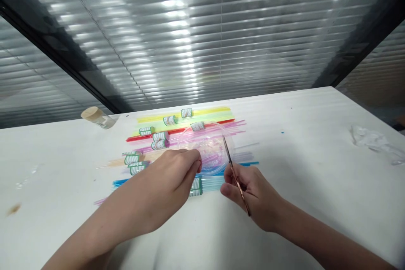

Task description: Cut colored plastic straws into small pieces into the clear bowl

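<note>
My left hand (179, 168) is closed around thin pink sticks (209, 159). Their front ends point over a clear round bowl (207, 174), and other pink ends (100, 201) show beyond my left forearm. Small shiny pieces appear to lie inside the bowl. In my right hand (253, 190) is a pair of copper-handled scissors (234, 173), blades pointing up and away, beside the bowl's right rim. The blades look close together. Under and around the bowl lie labelled bundles of thin sticks, among them red (139, 138), yellow (211, 111) and light blue (211, 184).
A jar with a tan lid (98, 117) lies tilted at the back left of the white table (316, 168). Crumpled clear plastic (370, 138) is at the right. Window blinds (202, 33) rise behind the table's back edge. A brown stain (14, 209) marks the left side.
</note>
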Motion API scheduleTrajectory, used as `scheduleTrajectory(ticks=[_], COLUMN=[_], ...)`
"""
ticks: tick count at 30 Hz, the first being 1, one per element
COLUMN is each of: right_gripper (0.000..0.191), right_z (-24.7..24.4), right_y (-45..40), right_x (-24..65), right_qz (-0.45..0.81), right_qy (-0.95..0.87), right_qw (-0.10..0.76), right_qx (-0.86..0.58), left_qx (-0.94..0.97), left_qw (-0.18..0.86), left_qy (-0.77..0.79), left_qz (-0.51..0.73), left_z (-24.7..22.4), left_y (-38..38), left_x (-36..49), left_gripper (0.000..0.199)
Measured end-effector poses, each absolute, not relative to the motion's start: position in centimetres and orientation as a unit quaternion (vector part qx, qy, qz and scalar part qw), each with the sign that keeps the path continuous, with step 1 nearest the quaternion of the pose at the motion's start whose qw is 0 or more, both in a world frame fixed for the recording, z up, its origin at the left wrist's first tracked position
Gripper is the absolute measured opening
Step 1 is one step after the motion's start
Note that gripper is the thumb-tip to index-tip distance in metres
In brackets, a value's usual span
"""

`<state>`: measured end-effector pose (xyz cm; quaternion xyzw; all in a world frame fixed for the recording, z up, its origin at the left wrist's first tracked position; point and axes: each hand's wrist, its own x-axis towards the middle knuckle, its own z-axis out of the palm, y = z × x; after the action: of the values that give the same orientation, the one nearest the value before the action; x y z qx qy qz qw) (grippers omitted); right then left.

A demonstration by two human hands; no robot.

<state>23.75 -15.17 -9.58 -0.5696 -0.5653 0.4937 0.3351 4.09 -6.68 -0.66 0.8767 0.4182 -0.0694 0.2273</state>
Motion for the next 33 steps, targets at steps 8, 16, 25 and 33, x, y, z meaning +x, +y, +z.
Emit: scheduleTrajectory(ticks=[8, 16, 25, 33], right_gripper=[0.049, 0.056, 0.059, 0.054], right_z=[-9.46, -9.08, -9.51, -9.21], right_y=[-15.5, -15.59, -15.54, -15.21], right_x=[23.55, 23.85, 23.42, 23.91], right_qz=[0.527, 0.554, 0.57, 0.459], right_qy=[-0.581, -0.584, -0.564, -0.632], right_qw=[0.312, 0.343, 0.37, 0.276], right_qx=[-0.536, -0.485, -0.469, -0.561], left_qx=[0.872, 0.874, 0.875, 0.882], left_qw=[0.244, 0.236, 0.224, 0.218], left_qy=[0.42, 0.422, 0.427, 0.415], left_qz=[-0.054, -0.044, -0.05, -0.046], left_z=[-0.7, -0.57, -0.25, -0.51], left_y=[-6.68, -6.82, -6.94, -6.71], left_x=[4.67, 4.38, 4.61, 4.37], left_gripper=[0.034, 0.035, 0.037, 0.035])
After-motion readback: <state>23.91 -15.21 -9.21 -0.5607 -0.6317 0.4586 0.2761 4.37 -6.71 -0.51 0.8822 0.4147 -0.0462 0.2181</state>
